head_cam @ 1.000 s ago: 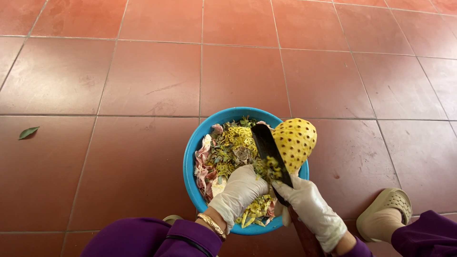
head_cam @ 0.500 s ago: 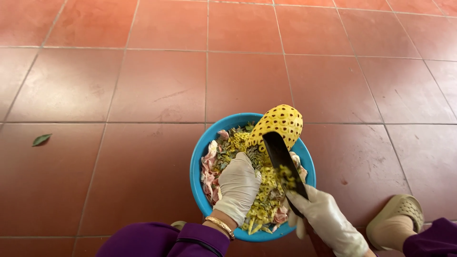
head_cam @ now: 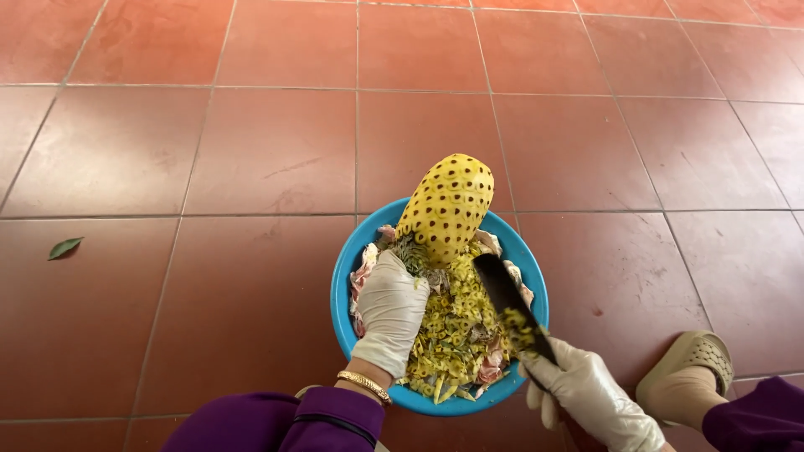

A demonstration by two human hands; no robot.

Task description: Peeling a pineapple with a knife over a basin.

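Observation:
A peeled yellow pineapple [head_cam: 447, 206] with dark eyes stands tilted over a blue bowl [head_cam: 344, 276] on the floor. My left hand [head_cam: 390, 310], in a white glove, grips the pineapple's leafy lower end. My right hand [head_cam: 584, 392], also gloved, holds a dark-bladed knife [head_cam: 507, 304] that points up and left over the bowl, its blade flecked with peel and apart from the fruit. The bowl is full of yellow-green peel scraps [head_cam: 452, 335].
The bowl sits on red floor tiles [head_cam: 251, 151]. A small green leaf [head_cam: 64, 247] lies at the far left. My foot in a beige clog [head_cam: 690, 377] rests at the lower right. Purple sleeves show along the bottom edge.
The pineapple has been raised and swung from the right of the bowl toward its far rim. The knife has drawn back to the lower right, away from the fruit.

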